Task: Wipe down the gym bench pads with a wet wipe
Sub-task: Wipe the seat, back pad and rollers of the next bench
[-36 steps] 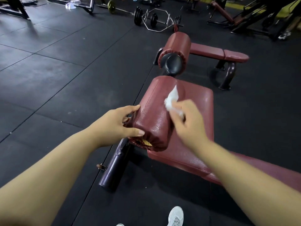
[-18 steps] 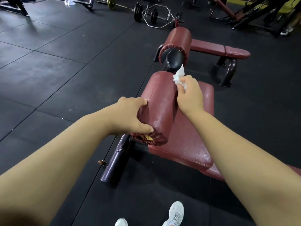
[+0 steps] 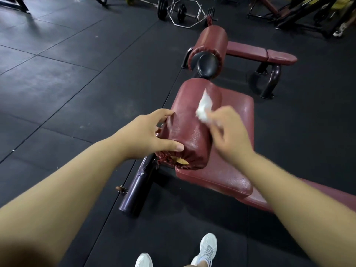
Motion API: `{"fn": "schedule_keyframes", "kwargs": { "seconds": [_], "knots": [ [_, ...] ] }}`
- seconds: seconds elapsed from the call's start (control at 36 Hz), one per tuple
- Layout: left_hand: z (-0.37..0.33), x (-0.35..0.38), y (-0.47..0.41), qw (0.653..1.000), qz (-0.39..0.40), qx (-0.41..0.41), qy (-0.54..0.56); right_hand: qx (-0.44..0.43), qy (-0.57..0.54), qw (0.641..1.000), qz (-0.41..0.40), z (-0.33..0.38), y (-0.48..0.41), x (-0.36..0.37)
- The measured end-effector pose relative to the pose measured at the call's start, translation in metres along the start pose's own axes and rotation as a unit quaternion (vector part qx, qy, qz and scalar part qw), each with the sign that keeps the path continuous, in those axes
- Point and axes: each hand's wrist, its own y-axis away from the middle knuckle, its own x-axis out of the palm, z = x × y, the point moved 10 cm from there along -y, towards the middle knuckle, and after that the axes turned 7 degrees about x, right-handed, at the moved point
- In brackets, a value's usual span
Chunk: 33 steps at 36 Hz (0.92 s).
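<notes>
step: wiping maroon vinyl roller pad point(image 3: 189, 124), frame centre | left hand point(image 3: 143, 134) grip curled round pad end | right hand point(image 3: 229, 134) grip pinching crumpled white wet wipe point(image 3: 204, 107) on pad top | next: likely flat maroon bench pad point(image 3: 233, 151) beneath

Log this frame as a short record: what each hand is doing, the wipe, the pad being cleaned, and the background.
left: left hand grips the near end of the roller pad
right: right hand, motion-blurred, pinches the wet wipe
wipe position: against the roller pad's upper side
alongside: flat seat pad, to the roller's right
background: second roller pad; hex bar
</notes>
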Motion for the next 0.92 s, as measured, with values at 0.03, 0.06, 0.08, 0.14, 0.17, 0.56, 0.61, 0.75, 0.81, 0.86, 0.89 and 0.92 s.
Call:
{"fn": "schedule_keyframes", "kwargs": {
  "seconds": [0.03, 0.06, 0.08, 0.14, 0.17, 0.56, 0.61, 0.75, 0.81, 0.86, 0.89, 0.92],
  "knots": [
    [0.001, 0.000, 0.000, 1.000, 0.001, -0.003, 0.001, 0.057, -0.008, 0.998, -0.021, -0.019, -0.017, -0.005],
    [0.002, 0.001, 0.000, 1.000, 0.002, -0.005, 0.004, 0.114, -0.018, 0.993, -0.040, -0.039, -0.032, -0.010],
    [0.003, 0.001, 0.000, 1.000, 0.002, -0.006, 0.009, 0.169, -0.017, 0.984, -0.045, -0.059, -0.042, -0.011],
    [0.006, 0.001, -0.001, 1.000, 0.000, -0.008, 0.016, 0.250, -0.002, 0.968, -0.029, -0.089, -0.052, -0.006],
    [0.006, 0.001, -0.001, 1.000, -0.002, -0.008, 0.017, 0.262, 0.003, 0.965, -0.027, -0.094, -0.052, -0.004],
    [0.012, 0.001, 0.003, 0.999, -0.019, 0.011, 0.028, 0.098, -0.101, 0.989, 0.042, -0.007, 0.032, -0.002],
    [0.008, 0.002, 0.005, 1.000, -0.016, 0.010, 0.023, 0.191, -0.102, 0.976, 0.002, -0.035, 0.009, -0.004],
    [0.005, 0.000, 0.010, 0.999, -0.007, 0.008, 0.034, 0.317, -0.113, 0.941, -0.020, -0.059, -0.008, 0.011],
    [0.010, -0.003, 0.012, 0.998, 0.005, 0.013, 0.066, 0.323, -0.135, 0.936, -0.022, -0.053, -0.012, 0.013],
    [0.017, -0.008, 0.014, 0.997, 0.013, 0.012, 0.080, 0.320, -0.168, 0.932, -0.020, -0.047, -0.014, 0.016],
    [0.020, -0.011, 0.015, 0.997, 0.012, 0.009, 0.075, 0.316, -0.168, 0.934, -0.015, -0.042, -0.016, 0.016],
    [0.019, -0.013, 0.015, 0.998, 0.007, 0.010, 0.063, 0.310, -0.158, 0.937, -0.009, -0.037, -0.019, 0.016]
  ]
}}
